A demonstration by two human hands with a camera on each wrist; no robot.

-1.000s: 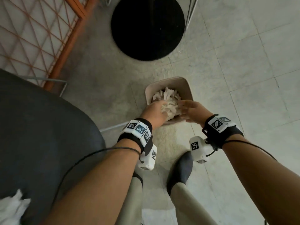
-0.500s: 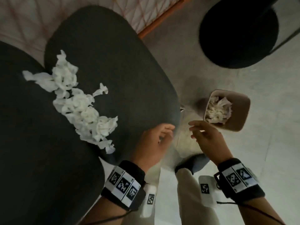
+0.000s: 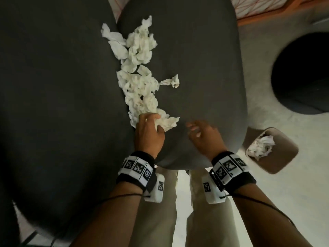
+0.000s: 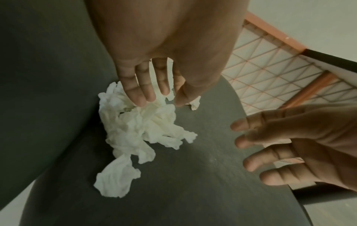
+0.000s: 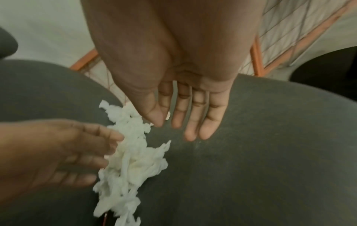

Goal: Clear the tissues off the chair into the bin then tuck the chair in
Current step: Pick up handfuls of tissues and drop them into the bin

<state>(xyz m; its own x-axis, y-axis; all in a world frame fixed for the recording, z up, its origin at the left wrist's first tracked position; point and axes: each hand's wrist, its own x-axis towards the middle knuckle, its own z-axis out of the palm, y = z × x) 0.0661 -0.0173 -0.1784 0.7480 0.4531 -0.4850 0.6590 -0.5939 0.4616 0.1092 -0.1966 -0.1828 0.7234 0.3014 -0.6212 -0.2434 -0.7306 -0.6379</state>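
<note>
A trail of crumpled white tissues (image 3: 138,82) lies along the left side of the dark grey chair seat (image 3: 204,68). My left hand (image 3: 149,127) is at the near end of the trail, with its fingertips (image 4: 139,100) on the tissues (image 4: 139,130) and its fingers fairly straight. My right hand (image 3: 199,132) hovers open over bare seat just right of it, holding nothing; the right wrist view shows its fingers (image 5: 193,130) spread beside the tissues (image 5: 133,160). The beige bin (image 3: 284,157) stands on the floor at the seat's right front corner, with tissues (image 3: 260,148) inside.
A large dark rounded surface (image 3: 53,104) fills the left of the head view beside the seat. A black round object (image 3: 302,73) sits on the pale tiled floor at the right. An orange-framed grid panel (image 3: 267,8) runs behind the chair. My beige-trousered legs (image 3: 160,211) stand at the seat's front edge.
Both hands left the bin, where they were pressing tissues in, and moved left over the chair seat. The left hand has reached the near end of the tissue trail.
</note>
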